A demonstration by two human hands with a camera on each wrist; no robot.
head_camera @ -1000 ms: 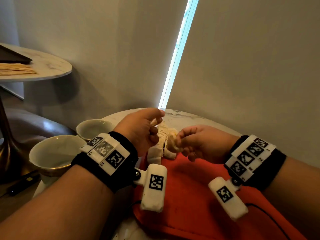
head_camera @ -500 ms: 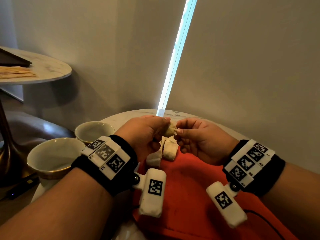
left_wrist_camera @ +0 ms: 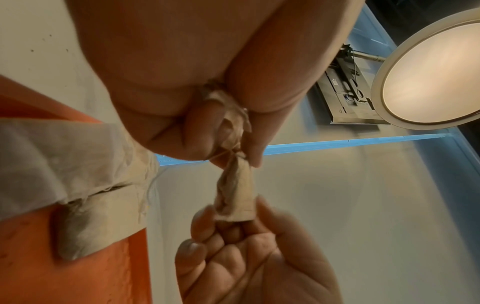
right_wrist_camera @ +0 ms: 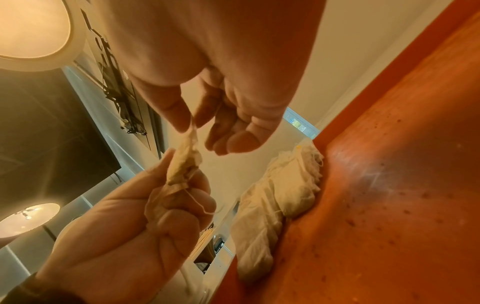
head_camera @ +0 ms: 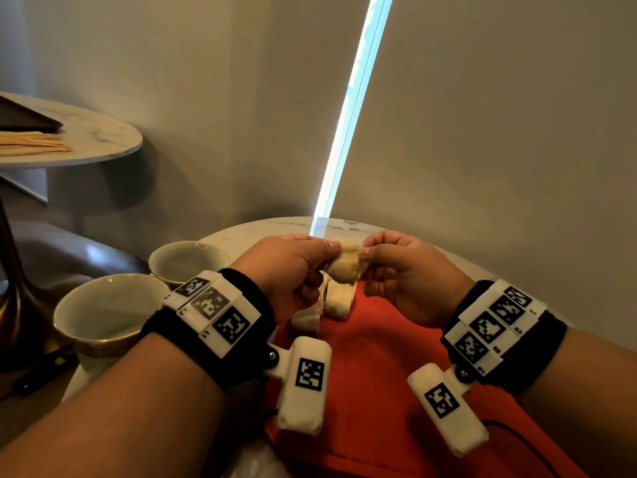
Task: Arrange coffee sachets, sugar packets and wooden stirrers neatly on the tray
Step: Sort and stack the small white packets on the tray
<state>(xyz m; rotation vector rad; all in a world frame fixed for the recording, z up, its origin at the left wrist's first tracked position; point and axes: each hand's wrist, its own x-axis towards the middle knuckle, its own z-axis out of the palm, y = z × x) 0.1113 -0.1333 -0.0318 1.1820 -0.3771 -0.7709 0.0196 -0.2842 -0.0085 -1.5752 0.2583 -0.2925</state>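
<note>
Both hands meet above the far end of the orange tray [head_camera: 396, 391]. Left hand [head_camera: 293, 267] pinches one end of a small pale sachet [head_camera: 344, 267] between thumb and forefinger, with more crumpled sachet material and a thin string bunched in its curled fingers [right_wrist_camera: 179, 207]. Right hand [head_camera: 403, 274] pinches the other end of that sachet between thumb and forefinger, its other fingers [right_wrist_camera: 233, 142] loosely bent and apart from it. Held this way, the sachet hangs in the air above the tray, touching only the two hands. Directly below it, a few more pale sachets [head_camera: 336, 298] lie bunched at the tray's far left edge. Two white cups [head_camera: 110, 305] stand left of the tray. Wooden stirrers [head_camera: 31, 143] lie on a separate round table [head_camera: 103, 136], well away to the tray's far left.
</note>
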